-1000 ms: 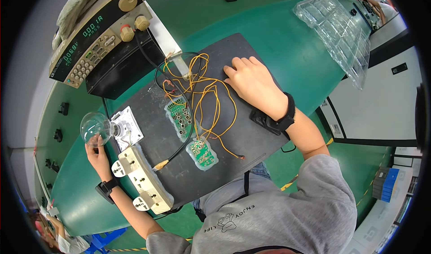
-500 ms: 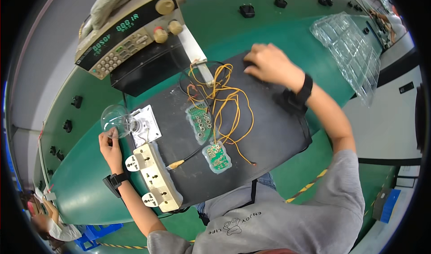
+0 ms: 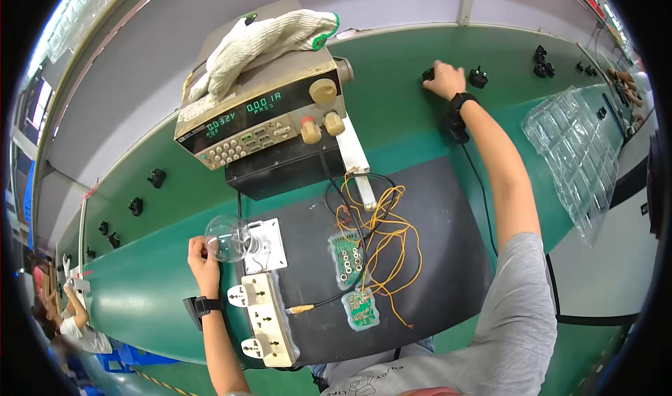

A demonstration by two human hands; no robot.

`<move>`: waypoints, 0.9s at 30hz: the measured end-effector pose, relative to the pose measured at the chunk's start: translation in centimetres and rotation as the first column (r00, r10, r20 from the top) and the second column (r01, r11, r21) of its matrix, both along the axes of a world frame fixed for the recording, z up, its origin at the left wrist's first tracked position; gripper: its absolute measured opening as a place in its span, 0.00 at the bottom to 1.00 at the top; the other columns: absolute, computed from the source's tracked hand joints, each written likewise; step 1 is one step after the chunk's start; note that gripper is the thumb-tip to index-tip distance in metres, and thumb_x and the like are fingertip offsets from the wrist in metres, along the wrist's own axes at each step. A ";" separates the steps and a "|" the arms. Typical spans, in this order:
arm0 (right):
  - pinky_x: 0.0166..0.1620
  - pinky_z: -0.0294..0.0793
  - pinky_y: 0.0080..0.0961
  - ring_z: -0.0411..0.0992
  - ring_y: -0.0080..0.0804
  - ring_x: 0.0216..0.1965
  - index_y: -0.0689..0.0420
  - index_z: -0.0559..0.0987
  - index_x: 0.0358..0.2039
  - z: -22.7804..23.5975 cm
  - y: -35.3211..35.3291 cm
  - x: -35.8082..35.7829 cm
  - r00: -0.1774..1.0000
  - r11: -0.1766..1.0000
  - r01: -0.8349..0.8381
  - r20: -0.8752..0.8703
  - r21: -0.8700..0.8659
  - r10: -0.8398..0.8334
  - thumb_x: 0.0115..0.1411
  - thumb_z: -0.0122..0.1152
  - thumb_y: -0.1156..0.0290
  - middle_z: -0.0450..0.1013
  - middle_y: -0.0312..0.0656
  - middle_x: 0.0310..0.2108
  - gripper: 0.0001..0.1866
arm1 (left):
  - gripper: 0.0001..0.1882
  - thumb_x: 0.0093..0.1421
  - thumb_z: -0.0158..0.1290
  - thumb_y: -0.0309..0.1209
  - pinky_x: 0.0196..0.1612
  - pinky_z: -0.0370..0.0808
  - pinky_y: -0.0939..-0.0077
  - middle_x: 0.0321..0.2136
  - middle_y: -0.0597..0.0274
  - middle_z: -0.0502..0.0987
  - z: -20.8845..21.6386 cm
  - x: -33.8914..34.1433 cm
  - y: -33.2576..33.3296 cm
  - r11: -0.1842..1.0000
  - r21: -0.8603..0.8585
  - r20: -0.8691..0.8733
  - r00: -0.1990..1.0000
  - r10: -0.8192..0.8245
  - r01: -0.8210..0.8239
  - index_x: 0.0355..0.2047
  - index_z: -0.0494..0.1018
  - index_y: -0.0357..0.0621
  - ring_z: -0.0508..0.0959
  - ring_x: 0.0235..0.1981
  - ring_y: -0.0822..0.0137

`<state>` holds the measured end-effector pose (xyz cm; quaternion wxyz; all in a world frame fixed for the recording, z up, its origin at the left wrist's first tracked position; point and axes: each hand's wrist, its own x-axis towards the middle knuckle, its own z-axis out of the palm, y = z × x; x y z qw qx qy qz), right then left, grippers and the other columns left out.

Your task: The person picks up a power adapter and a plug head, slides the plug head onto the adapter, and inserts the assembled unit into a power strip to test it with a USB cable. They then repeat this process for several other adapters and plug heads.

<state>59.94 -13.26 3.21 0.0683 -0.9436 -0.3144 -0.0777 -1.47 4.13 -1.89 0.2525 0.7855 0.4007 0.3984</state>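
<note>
My left hand (image 3: 204, 261) is at the left of the black mat. Its curled fingers touch the side of a clear glass light bulb (image 3: 225, 240), mounted sideways on a white square base (image 3: 271, 245). My right arm reaches far forward over the green table, and my right hand (image 3: 446, 81) closes around a black plug adapter (image 3: 428, 76), partly hidden by the fingers. Another black plug adapter (image 3: 478, 77) lies just right of it. Below my left hand's fingers sits a white power strip (image 3: 266, 319) with two white adapters plugged in.
On the mat (image 3: 448, 256), two green circuit boards (image 3: 348, 261) lie with tangled yellow wires (image 3: 402, 245). Behind stands a bench meter (image 3: 269, 109) with white gloves (image 3: 269, 46) on top. A clear plastic tray (image 3: 574, 154) lies at right. More black adapters (image 3: 157, 178) line the back.
My right hand has moved from the mat's far edge forward to the back of the table, onto a plug adapter. My left hand remains by the bulb. The view has shifted; the meter's display changed.
</note>
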 end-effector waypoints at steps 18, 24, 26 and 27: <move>0.50 0.66 0.32 0.65 0.42 0.45 0.57 0.76 0.40 2.9 -9.3 -7.0 0.848 0.868 -0.425 -0.221 0.258 0.481 0.41 0.70 0.57 0.65 0.47 0.41 0.26 | 0.05 0.54 0.52 0.25 0.26 0.64 0.78 0.24 0.63 0.66 0.5 0.4 -0.1 0.998 0.057 -0.066 0.998 0.013 -0.009 0.30 0.73 0.36 0.64 0.22 0.71; 0.53 0.66 0.36 0.62 0.45 0.51 0.54 0.76 0.43 4.3 -13.3 -22.9 0.732 0.780 -0.609 -0.278 0.143 0.622 0.38 0.71 0.61 0.63 0.46 0.49 0.29 | 0.04 0.56 0.53 0.26 0.25 0.65 0.78 0.23 0.63 0.67 1.3 1.1 -1.0 0.997 0.079 -0.163 0.986 0.025 -0.013 0.30 0.74 0.37 0.67 0.21 0.71; 0.53 0.66 0.37 0.61 0.44 0.53 0.54 0.74 0.47 4.3 -13.6 -24.1 0.743 0.811 -0.574 -0.343 0.116 0.575 0.39 0.72 0.59 0.62 0.47 0.50 0.33 | 0.06 0.56 0.53 0.28 0.25 0.63 0.77 0.22 0.62 0.66 1.4 1.2 -1.4 0.999 0.049 -0.124 0.992 0.008 -0.002 0.29 0.73 0.36 0.65 0.21 0.70; 0.53 0.66 0.37 0.60 0.44 0.54 0.54 0.72 0.51 4.2 -13.6 -24.2 0.732 0.806 -0.577 -0.354 0.131 0.582 0.39 0.73 0.57 0.62 0.48 0.52 0.37 | 0.08 0.56 0.54 0.30 0.25 0.62 0.77 0.22 0.62 0.64 1.4 1.2 -1.5 0.999 0.035 -0.085 0.996 -0.002 0.005 0.28 0.72 0.36 0.63 0.20 0.70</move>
